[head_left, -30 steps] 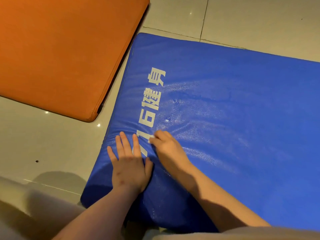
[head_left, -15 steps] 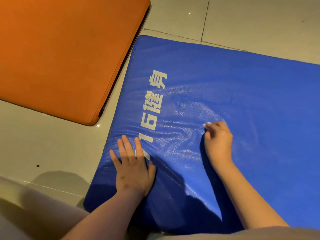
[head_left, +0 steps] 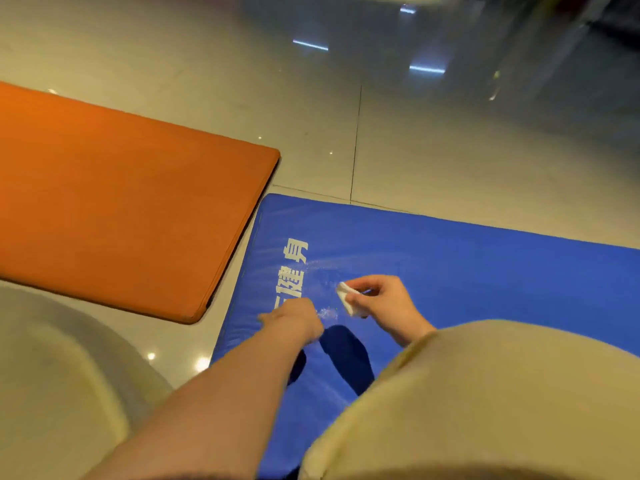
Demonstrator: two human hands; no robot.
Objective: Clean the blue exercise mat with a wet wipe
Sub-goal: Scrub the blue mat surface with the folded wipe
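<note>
- Head view: your right hand (head_left: 384, 303) pinches the folded white wet wipe (head_left: 346, 299) at the padded blue exercise mat (head_left: 485, 271)'s lettered end.
- Left hand (head_left: 298, 320) on mat; fingers hidden.
- Flatten the wipe; overlap strokes.

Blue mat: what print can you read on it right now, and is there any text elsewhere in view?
"身": white, on the blue mat, clear.
"健": next character nearer the person, blurred, likely reading.
Next character after that: partly covered by the left hand, unreadable.
No text seen on the orange mat or the wet wipe.
</note>
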